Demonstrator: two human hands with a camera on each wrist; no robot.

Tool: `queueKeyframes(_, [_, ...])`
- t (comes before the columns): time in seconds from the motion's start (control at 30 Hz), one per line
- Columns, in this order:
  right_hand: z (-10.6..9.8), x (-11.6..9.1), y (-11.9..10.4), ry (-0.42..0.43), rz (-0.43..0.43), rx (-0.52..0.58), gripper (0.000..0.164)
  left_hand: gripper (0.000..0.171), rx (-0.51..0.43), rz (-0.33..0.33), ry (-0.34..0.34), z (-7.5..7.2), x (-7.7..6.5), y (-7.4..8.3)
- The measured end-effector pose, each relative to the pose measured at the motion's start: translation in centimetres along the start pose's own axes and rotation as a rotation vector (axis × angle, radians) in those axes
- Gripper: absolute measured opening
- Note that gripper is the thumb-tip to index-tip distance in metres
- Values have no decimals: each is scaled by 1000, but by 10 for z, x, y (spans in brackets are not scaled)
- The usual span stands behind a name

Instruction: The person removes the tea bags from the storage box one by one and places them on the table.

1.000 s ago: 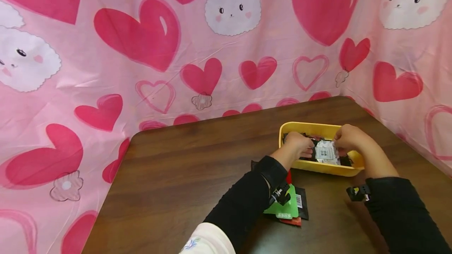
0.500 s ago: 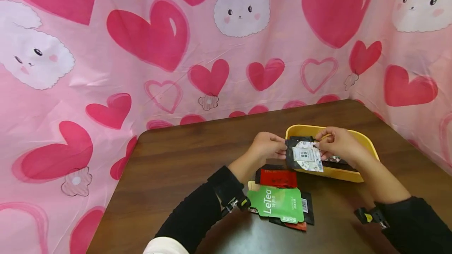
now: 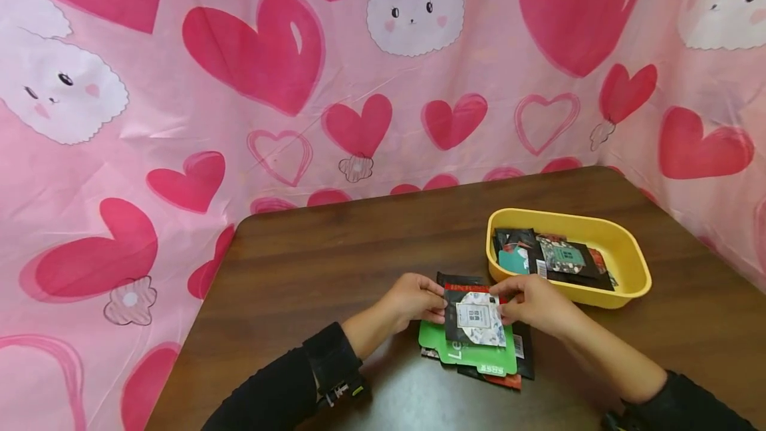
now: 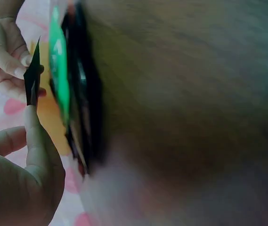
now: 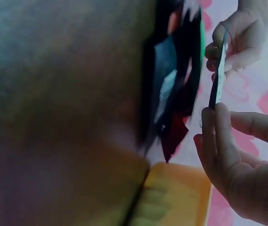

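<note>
Both hands hold a black-and-white tea sachet [image 3: 475,318] by its opposite side edges. My left hand [image 3: 413,298] pinches its left edge, and my right hand [image 3: 535,301] pinches the right edge. In the left wrist view the sachet [image 4: 33,77] is seen edge-on, apart from the pile below. Under it lies a green LeTea packet [image 3: 439,341] on top of a loose pile. A red packet [image 3: 457,287] and a black packet [image 3: 523,354] stick out from that pile, partly hidden by the sachet and my hands.
A yellow basket [image 3: 634,271] stands at the right, behind my right hand. Several sachets [image 3: 562,255] lie in its left and middle parts. The brown wooden table [image 3: 323,258] reaches back to a pink heart-patterned curtain [image 3: 287,98].
The hands have lifted the black-and-white sachet out of the yellow basket and carried it left and toward me, over the pile. The basket's remaining sachets now show.
</note>
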State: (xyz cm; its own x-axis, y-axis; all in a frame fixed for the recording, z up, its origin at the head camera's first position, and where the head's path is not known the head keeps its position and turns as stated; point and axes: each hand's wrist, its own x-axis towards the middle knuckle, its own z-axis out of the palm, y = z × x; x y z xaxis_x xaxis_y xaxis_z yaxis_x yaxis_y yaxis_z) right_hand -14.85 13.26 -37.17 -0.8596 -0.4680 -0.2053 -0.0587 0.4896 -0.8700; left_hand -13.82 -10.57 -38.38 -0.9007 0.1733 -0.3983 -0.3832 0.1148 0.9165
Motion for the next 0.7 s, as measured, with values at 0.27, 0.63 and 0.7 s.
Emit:
queueKeyframes(0.27, [5,3,4,-7,14,-92,31,20,11,-11,22,-5,10,-11])
queueKeyframes(0.63, [-1,-4,2,3,2,-125,31,19,19,-2,17,-7,13,-6])
queueKeyframes(0.7, [-9,-7,0,24,-7,-120,32,20,31,4,18,-5,14,1])
